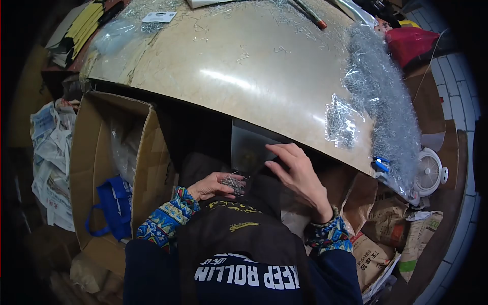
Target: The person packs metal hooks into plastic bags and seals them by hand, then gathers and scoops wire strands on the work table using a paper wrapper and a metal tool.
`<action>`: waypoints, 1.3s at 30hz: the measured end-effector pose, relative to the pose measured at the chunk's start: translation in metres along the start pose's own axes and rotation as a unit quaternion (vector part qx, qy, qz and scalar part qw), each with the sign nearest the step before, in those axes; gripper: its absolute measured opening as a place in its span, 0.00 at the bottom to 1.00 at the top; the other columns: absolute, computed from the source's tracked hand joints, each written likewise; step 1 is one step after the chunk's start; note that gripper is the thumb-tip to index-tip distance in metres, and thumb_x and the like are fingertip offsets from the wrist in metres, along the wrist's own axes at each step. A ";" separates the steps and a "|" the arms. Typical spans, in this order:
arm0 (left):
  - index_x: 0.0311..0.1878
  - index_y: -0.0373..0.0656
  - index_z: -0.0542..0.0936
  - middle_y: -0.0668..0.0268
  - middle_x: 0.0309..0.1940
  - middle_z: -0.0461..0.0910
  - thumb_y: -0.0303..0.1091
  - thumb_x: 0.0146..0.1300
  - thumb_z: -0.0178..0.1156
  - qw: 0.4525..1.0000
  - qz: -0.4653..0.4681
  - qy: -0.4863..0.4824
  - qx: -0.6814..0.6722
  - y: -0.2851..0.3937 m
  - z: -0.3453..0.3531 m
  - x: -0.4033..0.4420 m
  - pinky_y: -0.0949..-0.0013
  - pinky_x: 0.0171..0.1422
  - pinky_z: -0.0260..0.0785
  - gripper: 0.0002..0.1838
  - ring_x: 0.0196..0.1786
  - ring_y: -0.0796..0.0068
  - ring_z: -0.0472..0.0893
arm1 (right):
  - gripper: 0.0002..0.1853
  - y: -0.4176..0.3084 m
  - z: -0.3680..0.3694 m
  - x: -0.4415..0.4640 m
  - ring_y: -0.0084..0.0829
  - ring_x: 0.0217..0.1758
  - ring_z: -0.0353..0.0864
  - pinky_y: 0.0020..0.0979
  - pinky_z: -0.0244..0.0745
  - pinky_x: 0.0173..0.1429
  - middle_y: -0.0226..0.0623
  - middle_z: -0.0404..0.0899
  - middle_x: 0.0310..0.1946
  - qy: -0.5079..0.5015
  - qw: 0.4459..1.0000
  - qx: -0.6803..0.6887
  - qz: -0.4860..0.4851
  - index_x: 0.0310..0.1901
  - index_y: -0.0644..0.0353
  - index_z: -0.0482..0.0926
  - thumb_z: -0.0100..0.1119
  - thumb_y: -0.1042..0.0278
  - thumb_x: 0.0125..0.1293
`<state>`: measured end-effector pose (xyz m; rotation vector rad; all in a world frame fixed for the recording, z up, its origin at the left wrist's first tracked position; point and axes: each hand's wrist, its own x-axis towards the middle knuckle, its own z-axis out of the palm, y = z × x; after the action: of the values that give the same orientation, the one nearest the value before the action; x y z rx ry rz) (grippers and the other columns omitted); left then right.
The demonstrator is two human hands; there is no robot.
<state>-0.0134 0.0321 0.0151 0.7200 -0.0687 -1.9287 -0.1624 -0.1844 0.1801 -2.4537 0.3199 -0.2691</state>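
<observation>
My left hand [207, 186] is closed around a small bunch of thin metal pins [232, 185], held low over my lap in front of the table's edge. Whether a clear bag wraps the pins I cannot tell. To the right of it, my right hand [300, 175] is raised with thumb and fingers apart, holding nothing visible. A dark apron [229, 218] covers my lap below both hands. On the table [229, 96], a clear packet of similar pins [344, 122] lies near the right edge, beside a large heap of loose pins [378, 96].
An open cardboard box [145, 147] with a blue bag [113, 208] stands at the left. Paper sacks [373, 254] and a small white fan [428, 172] are at the right. A blue clip [380, 164] sits at the table's corner; a carded packet [159, 17] lies at its far left.
</observation>
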 end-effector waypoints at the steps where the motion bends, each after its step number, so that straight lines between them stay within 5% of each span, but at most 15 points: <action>1: 0.67 0.35 0.69 0.52 0.61 0.75 0.17 0.58 0.63 1.000 0.004 -0.006 -0.001 -0.001 -0.001 -0.002 0.57 0.60 0.78 0.32 0.62 0.55 0.77 | 0.20 -0.001 -0.004 -0.002 0.44 0.47 0.78 0.38 0.73 0.51 0.42 0.80 0.46 -0.017 1.000 0.010 0.015 0.54 0.63 0.77 0.66 0.66 0.61; 5: 0.67 0.33 0.68 0.52 0.62 0.75 0.17 0.58 0.64 0.999 0.006 -0.047 0.008 0.016 0.013 -0.006 0.60 0.59 0.79 0.32 0.61 0.55 0.79 | 0.26 -0.001 -0.002 -0.013 0.43 0.48 0.77 0.38 0.74 0.51 0.44 0.79 0.47 -0.056 0.998 -0.003 0.005 0.57 0.65 0.75 0.68 0.60 0.60; 10: 0.59 0.32 0.78 0.61 0.52 0.82 0.20 0.55 0.69 0.979 0.075 0.005 0.187 0.060 0.054 -0.004 0.73 0.62 0.72 0.26 0.53 0.77 0.80 | 0.33 -0.010 0.004 -0.001 0.44 0.51 0.75 0.38 0.73 0.54 0.45 0.76 0.52 -0.030 0.998 -0.008 -0.055 0.62 0.66 0.71 0.69 0.56 0.59; 14: 0.59 0.33 0.78 0.63 0.50 0.83 0.23 0.57 0.69 0.952 0.136 -0.021 0.275 0.085 0.069 0.003 0.73 0.59 0.72 0.25 0.51 0.78 0.80 | 0.43 -0.024 0.011 0.015 0.45 0.58 0.71 0.39 0.71 0.60 0.47 0.70 0.62 -0.003 0.996 -0.021 -0.088 0.68 0.67 0.64 0.67 0.47 0.57; 17: 0.57 0.33 0.79 0.65 0.48 0.83 0.24 0.58 0.69 0.938 0.138 -0.008 0.319 0.092 0.074 0.004 0.73 0.56 0.73 0.22 0.50 0.80 0.79 | 0.45 -0.021 0.017 0.019 0.44 0.52 0.75 0.38 0.73 0.54 0.48 0.72 0.57 0.036 0.991 -0.078 -0.107 0.68 0.66 0.64 0.67 0.45 0.56; 21: 0.56 0.34 0.79 0.63 0.45 0.84 0.27 0.61 0.67 0.888 0.184 -0.024 0.420 0.096 0.076 0.009 0.77 0.48 0.73 0.20 0.43 0.81 0.80 | 0.18 -0.007 0.022 0.017 0.38 0.31 0.81 0.39 0.75 0.33 0.35 0.73 0.25 0.016 0.993 -0.073 -0.091 0.50 0.61 0.75 0.64 0.62 0.61; 23: 0.54 0.35 0.81 0.62 0.46 0.85 0.25 0.61 0.66 0.962 0.123 0.014 0.244 0.096 0.089 0.001 0.77 0.48 0.74 0.17 0.44 0.78 0.82 | 0.05 0.004 0.002 0.030 0.37 0.25 0.81 0.37 0.74 0.26 0.38 0.77 0.24 0.262 0.945 -0.042 -0.189 0.35 0.58 0.77 0.61 0.69 0.62; 24: 0.52 0.36 0.83 0.62 0.48 0.85 0.23 0.61 0.65 0.971 0.168 0.047 0.166 0.100 0.118 -0.006 0.75 0.53 0.76 0.15 0.49 0.74 0.83 | 0.03 0.005 0.002 0.023 0.38 0.24 0.81 0.37 0.73 0.25 0.39 0.77 0.23 0.280 0.957 -0.040 -0.062 0.34 0.58 0.77 0.60 0.70 0.63; 25: 0.51 0.35 0.83 0.59 0.49 0.84 0.22 0.60 0.64 0.942 0.206 0.058 0.260 0.105 0.121 -0.005 0.72 0.55 0.76 0.15 0.52 0.72 0.83 | 0.03 0.014 -0.009 0.030 0.39 0.22 0.81 0.38 0.73 0.25 0.41 0.78 0.22 0.304 0.951 -0.050 0.038 0.32 0.58 0.77 0.59 0.71 0.64; 27: 0.50 0.32 0.83 0.55 0.52 0.83 0.20 0.59 0.63 0.842 0.295 0.081 0.444 0.120 0.125 -0.008 0.65 0.58 0.76 0.14 0.56 0.66 0.82 | 0.03 0.066 -0.007 0.034 0.41 0.20 0.79 0.39 0.70 0.22 0.42 0.77 0.19 0.298 0.930 -0.213 0.030 0.34 0.58 0.78 0.57 0.71 0.65; 29: 0.51 0.35 0.82 0.52 0.51 0.82 0.23 0.58 0.65 0.595 0.472 0.089 0.644 0.143 0.122 0.003 0.58 0.66 0.70 0.16 0.59 0.56 0.80 | 0.04 0.084 -0.032 0.039 0.43 0.21 0.80 0.41 0.73 0.29 0.41 0.78 0.20 0.333 0.895 -0.261 0.145 0.34 0.57 0.79 0.57 0.70 0.66; 31: 0.52 0.34 0.80 0.51 0.53 0.81 0.26 0.58 0.66 0.428 0.475 0.136 0.757 0.169 0.117 0.015 0.56 0.69 0.67 0.18 0.62 0.51 0.77 | 0.03 0.102 -0.054 0.036 0.43 0.23 0.79 0.42 0.73 0.36 0.41 0.79 0.22 0.308 0.878 -0.320 0.181 0.36 0.57 0.79 0.58 0.69 0.66; 35: 0.53 0.35 0.79 0.51 0.57 0.78 0.29 0.58 0.67 0.453 0.492 0.186 0.720 0.185 0.098 0.037 0.57 0.69 0.67 0.19 0.64 0.52 0.75 | 0.07 0.080 -0.081 0.046 0.42 0.30 0.79 0.44 0.71 0.47 0.42 0.80 0.28 0.424 0.824 -0.359 0.113 0.42 0.60 0.81 0.61 0.70 0.64; 38: 0.52 0.36 0.80 0.52 0.57 0.79 0.29 0.57 0.67 0.505 0.488 0.221 0.676 0.183 0.095 0.041 0.59 0.69 0.67 0.19 0.63 0.53 0.76 | 0.08 0.032 -0.098 0.044 0.40 0.37 0.80 0.39 0.73 0.46 0.41 0.81 0.35 0.370 0.920 0.074 0.104 0.43 0.65 0.80 0.62 0.71 0.66; 39: 0.51 0.36 0.81 0.52 0.56 0.79 0.28 0.57 0.66 0.519 0.490 0.226 0.662 0.182 0.097 0.042 0.59 0.69 0.67 0.18 0.62 0.54 0.76 | 0.08 -0.010 -0.109 0.041 0.40 0.38 0.80 0.37 0.74 0.46 0.41 0.81 0.35 0.306 0.906 0.259 0.138 0.42 0.66 0.80 0.61 0.72 0.66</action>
<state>0.0729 -0.1138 0.1400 1.6274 -1.4154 -0.1911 -0.1514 -0.2513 0.2755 -1.7213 0.7480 -0.8818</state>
